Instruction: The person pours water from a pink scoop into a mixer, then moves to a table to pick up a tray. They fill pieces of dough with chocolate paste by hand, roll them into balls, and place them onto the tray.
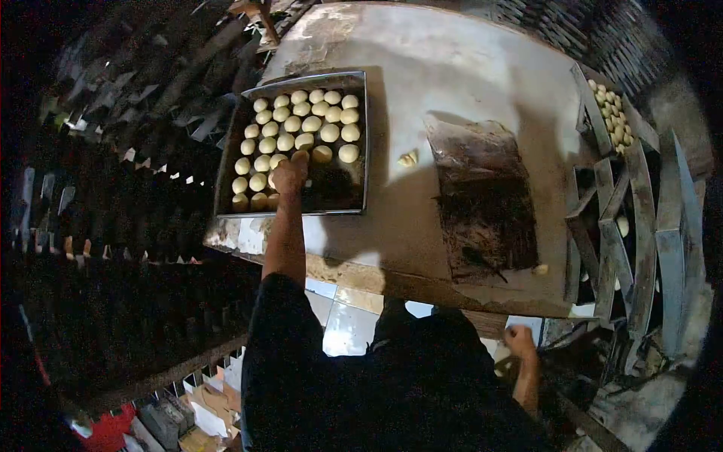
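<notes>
Rows of pale round dough balls [285, 142] fill much of a dark metal tray [364, 143] at the left of the table. My left hand [290, 175] reaches into the tray among the lower balls, its fingers bent down and pressed together; what they hold, if anything, is hidden. The tray's lower right part shows bare dark metal. My right hand [518, 340] hangs beyond the table's near edge, curled and away from the tray; its inside is too small to make out. A small dough scrap [407, 159] lies between the tray and a dark, stained sheet [486, 200].
The pale table [407, 60] spreads beyond the tray. At the right, another tray of dough balls [614, 117] stands above several tilted metal trays [669, 248]. A small dough piece [541, 269] sits near the front edge. Boxes [207, 410] lie at the lower left.
</notes>
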Tool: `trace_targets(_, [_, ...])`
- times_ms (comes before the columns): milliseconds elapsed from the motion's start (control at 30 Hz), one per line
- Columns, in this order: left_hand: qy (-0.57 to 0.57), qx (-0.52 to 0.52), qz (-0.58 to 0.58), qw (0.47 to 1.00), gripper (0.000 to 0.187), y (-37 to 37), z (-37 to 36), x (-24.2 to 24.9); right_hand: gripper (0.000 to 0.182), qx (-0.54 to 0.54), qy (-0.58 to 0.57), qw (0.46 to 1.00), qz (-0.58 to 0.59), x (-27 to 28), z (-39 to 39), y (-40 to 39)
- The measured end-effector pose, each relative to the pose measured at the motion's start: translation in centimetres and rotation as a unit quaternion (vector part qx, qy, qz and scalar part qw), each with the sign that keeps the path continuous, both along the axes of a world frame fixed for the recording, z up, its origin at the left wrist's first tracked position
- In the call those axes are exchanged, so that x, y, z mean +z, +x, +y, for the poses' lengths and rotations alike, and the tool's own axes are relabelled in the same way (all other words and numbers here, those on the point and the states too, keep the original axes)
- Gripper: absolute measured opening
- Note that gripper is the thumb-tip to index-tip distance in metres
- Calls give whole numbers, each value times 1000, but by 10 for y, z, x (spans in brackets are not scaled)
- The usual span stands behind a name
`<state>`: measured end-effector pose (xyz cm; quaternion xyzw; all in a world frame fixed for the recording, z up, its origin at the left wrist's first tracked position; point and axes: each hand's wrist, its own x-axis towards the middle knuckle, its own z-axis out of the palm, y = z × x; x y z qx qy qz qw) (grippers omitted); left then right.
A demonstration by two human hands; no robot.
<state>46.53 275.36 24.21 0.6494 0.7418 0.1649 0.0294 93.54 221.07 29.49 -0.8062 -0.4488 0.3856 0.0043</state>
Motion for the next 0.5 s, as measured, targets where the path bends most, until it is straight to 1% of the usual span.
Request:
trace_targets(33, [-2, 17, -19, 1000, 68, 6, 3, -8, 31, -49, 68, 995, 46, 14, 14, 2])
trace_targets(67, [-75, 0, -29, 997, 57, 6, 10, -4, 34, -91, 137, 982, 95, 28, 28, 4])
trace_targets(100, [37, -41, -116, 992, 48, 15, -8, 10, 31, -57, 174, 979, 93, 45, 43, 7])
trace_targets(133, [150, -80, -200, 965, 40, 29, -36, 36, 28, -24, 213, 972, 93, 63, 62, 7])
trace_targets(167, [280, -145, -181, 932, 25, 47, -64, 61, 28, -38, 257, 959, 113, 86, 84, -4])
trace_targets(200, [157, -92, -258, 949, 17, 76, -101, 96, 28, -54, 301, 943, 135, 102, 107, -17])
trace_targets(233, [170, -158, -472, 850, 17, 101, -133, 99, 26, -33, 348, 924, 157, 101, 125, -21])
trace_targets(267, [198, -225, -461, 835, 22, 132, -176, 129, 29, -13, 394, 902, 179, 97, 140, -25])
trace_targets(300, [157, -231, -495, 823, 28, 159, -211, 133, 42, -21, 419, 866, 272, 94, 155, -34])
trace_targets(333, [121, -297, -456, 830, 38, 182, -251, 158, 48, -26, 406, 852, 330, 96, 160, -43])
trace_targets(367, [59, -342, -454, 821, 49, 203, -281, 163, 54, -32, 390, 835, 387, 97, 166, -52])
trace_targets(400, [-2, -384, -448, 807, 61, 220, -304, 168, 54, -32, 341, 845, 411, 108, 165, -56])
trace_targets(467, [24, -459, -384, 801, 83, 246, -335, 193, 46, -24, 393, 828, 399, 141, 160, -56])
trace_targets(500, [29, -441, -408, 799, 104, 252, -345, 192, 44, -19, 417, 819, 394, 150, 157, -52])
